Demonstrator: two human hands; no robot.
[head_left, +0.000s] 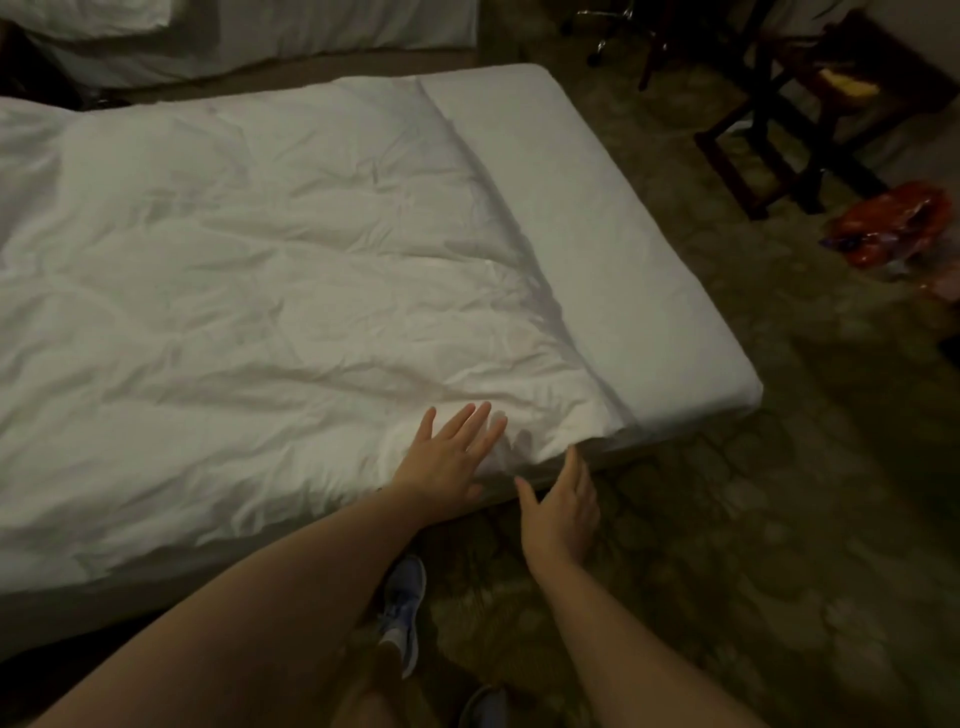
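Hands at near edge of white duvet, on the bed.
Left hand (447, 457) lies flat on the duvet (260, 270), fingers straight. Right hand (563, 512) is spread, holding nothing, just beside the hem. Duvet looks soft, light and puffy, and likely slides on the fitted sheet (597, 234); best pinched at its corner (587, 421).

Before me the white mattress (597, 234) sits on patterned carpet (753, 519), a rumpled white duvet (260, 260) covering most of it.
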